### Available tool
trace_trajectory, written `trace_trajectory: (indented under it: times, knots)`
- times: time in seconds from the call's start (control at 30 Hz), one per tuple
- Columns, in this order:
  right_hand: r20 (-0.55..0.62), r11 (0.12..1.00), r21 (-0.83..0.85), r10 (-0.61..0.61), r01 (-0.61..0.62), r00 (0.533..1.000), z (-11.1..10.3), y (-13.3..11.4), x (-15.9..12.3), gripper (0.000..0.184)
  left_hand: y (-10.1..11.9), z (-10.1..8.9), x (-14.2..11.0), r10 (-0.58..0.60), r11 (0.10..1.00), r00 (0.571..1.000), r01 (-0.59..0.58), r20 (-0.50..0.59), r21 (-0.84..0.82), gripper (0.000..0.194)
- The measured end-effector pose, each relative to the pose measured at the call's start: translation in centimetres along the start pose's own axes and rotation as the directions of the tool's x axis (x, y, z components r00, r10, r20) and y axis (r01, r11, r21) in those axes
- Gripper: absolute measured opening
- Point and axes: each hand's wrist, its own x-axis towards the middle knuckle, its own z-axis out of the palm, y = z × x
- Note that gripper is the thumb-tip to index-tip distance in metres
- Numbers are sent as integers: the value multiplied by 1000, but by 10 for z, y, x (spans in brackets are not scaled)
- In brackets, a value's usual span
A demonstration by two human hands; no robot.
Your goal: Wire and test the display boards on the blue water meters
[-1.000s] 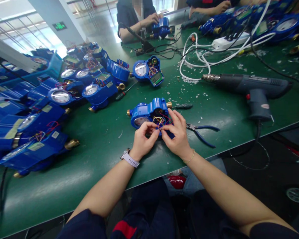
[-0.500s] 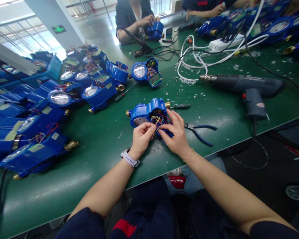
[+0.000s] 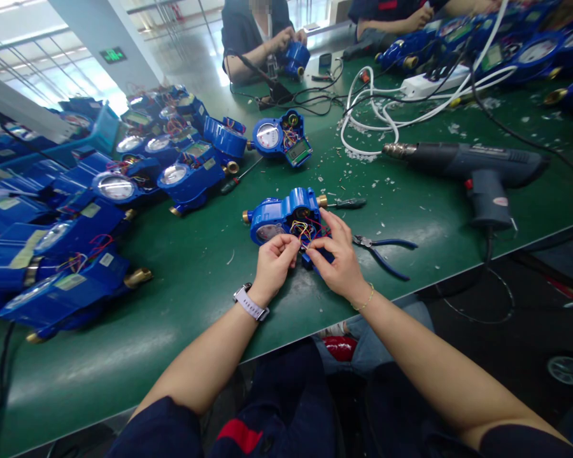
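Note:
A blue water meter (image 3: 279,210) with brass pipe ends lies on the green table in front of me, its side housing uncovered. Thin coloured wires (image 3: 304,230) come out of that housing. My left hand (image 3: 277,259) pinches wire ends between thumb and forefinger at the near side of the meter. Opposite it, my right hand (image 3: 337,257) also pinches wires, its fingertips almost meeting the left ones. The exact joint between the fingers is too small to make out. Beside my right hand lie pliers (image 3: 386,245) with blue handles, and a screwdriver (image 3: 348,203) rests behind them.
Many blue meters (image 3: 67,254) are heaped on the left. One open meter (image 3: 281,138) stands beyond mine. A heat gun (image 3: 472,165) lies right, near a white power strip (image 3: 434,83) and loose cables. Across the table a co-worker's hands (image 3: 286,41) handle another meter.
My fingertips have shifted slightly at the wires, and more of the coloured strands show between my hands. The co-worker's meter has tilted and moved a little left.

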Motion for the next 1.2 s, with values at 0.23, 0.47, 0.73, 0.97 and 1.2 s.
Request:
trace_trajectory:
  times: [0.23, 0.47, 0.73, 0.97, 1.2]
  knots:
    - [-22, 1000, 7, -25, 25, 999, 0, -1, 0, 13, 1, -2, -1, 69, 997, 996, -70, 59, 23, 35]
    - [-63, 1000, -13, 9, -10, 998, -7, -4, -5, 10, 3, 0, -6, 199, 952, 977, -212, 82, 219, 25]
    - [-33, 996, -49, 74, -76, 997, -11, -23, -3, 20, 5, -4, -9, 444, 749, 876, -478, 188, 459, 11]
    - [37, 990, -83, 116, -113, 993, -22, -22, 2, 19, 7, -8, -8, 530, 621, 787, -614, 317, 488, 11]
    - [55, 986, -104, 133, -126, 990, -23, -18, 4, 26, 1, -8, -8, 549, 580, 755, -653, 359, 487, 16]
